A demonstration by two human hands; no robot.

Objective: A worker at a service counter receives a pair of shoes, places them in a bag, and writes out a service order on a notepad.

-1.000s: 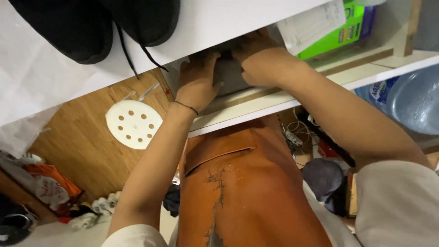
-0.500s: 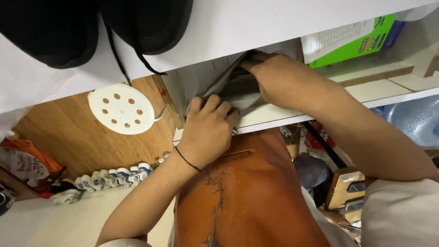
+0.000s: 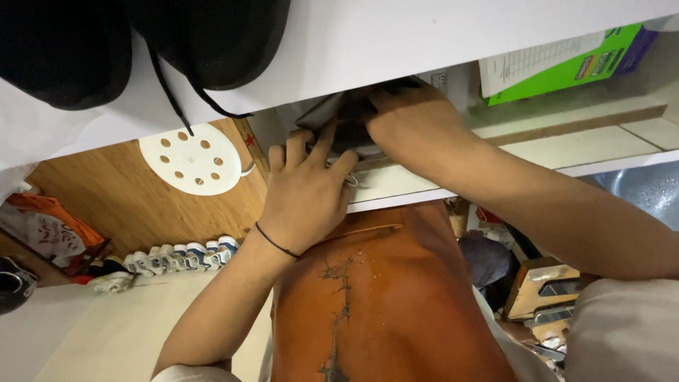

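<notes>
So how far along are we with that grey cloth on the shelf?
Done: the grey cloth already lies inside the white shelf opening. In hand: the left hand presses on its front edge while the right hand reaches deeper over it. Left: the cloth looks bunched, and both hands are on it.

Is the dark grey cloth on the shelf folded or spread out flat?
Folded, or at least bunched: the dark grey cloth shows a doubled edge under the left hand and right hand. Its far part is hidden.
</notes>
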